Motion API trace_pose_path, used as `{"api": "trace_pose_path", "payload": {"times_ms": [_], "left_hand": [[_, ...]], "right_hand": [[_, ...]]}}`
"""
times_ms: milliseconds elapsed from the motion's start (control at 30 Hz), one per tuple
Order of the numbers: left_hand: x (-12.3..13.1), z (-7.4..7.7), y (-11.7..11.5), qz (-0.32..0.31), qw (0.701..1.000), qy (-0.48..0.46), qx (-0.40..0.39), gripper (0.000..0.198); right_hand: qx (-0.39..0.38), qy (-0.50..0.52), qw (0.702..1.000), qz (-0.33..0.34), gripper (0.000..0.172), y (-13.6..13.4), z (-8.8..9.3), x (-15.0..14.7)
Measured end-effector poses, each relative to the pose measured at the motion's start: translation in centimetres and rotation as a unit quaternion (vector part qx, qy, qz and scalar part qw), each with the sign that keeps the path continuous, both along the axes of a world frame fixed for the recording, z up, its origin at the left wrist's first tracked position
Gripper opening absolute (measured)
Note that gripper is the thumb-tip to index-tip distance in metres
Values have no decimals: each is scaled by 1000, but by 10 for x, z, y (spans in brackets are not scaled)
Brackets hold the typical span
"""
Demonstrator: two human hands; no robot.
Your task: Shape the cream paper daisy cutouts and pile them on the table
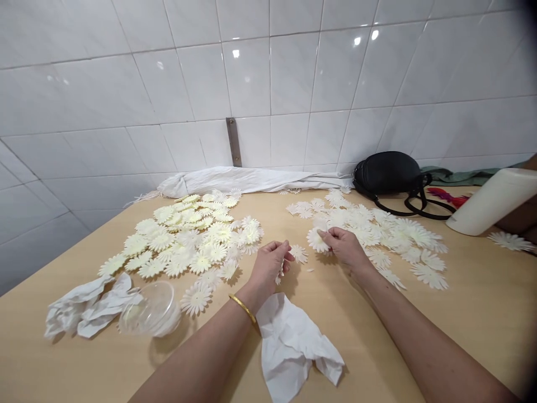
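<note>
My left hand point(268, 266), with a gold bangle at the wrist, is closed in a pinch on a small white paper flower that hangs below its fingers. My right hand point(344, 246) pinches a white paper flower point(316, 239) at the near edge of the right-hand pile of white flowers point(394, 235). A single loose flower point(299, 253) lies on the wooden table point(461, 313) between my hands. A pile of cream-yellow flowers point(188, 240) spreads to the left of my left hand.
A crumpled white sheet point(293, 344) lies under my left forearm. A clear plastic cup point(153, 309) lies on its side by crumpled white paper point(86, 305). A black bag point(388, 173), a rolled white cloth point(251, 180) and a white cylinder point(493, 200) sit by the tiled wall.
</note>
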State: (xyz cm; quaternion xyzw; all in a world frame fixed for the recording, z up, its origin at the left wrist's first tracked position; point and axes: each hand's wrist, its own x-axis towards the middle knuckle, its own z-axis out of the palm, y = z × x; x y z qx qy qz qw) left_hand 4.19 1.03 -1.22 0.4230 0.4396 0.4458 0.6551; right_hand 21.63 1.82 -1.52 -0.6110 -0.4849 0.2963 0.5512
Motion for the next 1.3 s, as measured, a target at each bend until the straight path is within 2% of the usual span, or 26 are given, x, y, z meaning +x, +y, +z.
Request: {"api": "trace_pose_path", "payload": {"times_ms": [133,233,467,567,700,867,933,1033,1133,1233,1300], "left_hand": [[1,-1,-2,-28,999,20,12,27],[1,-1,-3,-49,998,24,17,27],[3,-2,-6,-78,997,12,23,22],[3,-5,-5,-61,997,-5,39,19],[3,-4,-5,-31,999,3,39,21],[2,3,-5,-29,1000,0,12,35],[1,4,-4,-29,999,-26,-23,41],[0,4,-3,-37,997,-46,-45,44],[0,3,-5,-57,998,-28,-29,43],[2,1,-8,-92,996,-20,2,35],[2,0,-8,-90,996,-15,24,29]], "right_hand": [[-16,103,992,70,41,-3,-1,-9],[-14,138,982,127,38,-5,1,-14],[-42,129,963,234,30,-15,5,-24],[-53,122,953,273,28,-18,4,-28],[-50,90,961,258,30,-17,1,-29],[7,-26,990,141,39,-10,-2,-20],[24,-57,994,93,44,-8,-1,-16],[18,-77,995,61,48,-8,2,-14],[11,-75,994,82,50,-12,5,-19],[14,-81,981,176,51,-17,6,-30],[7,-86,969,230,51,-20,5,-36]]}}
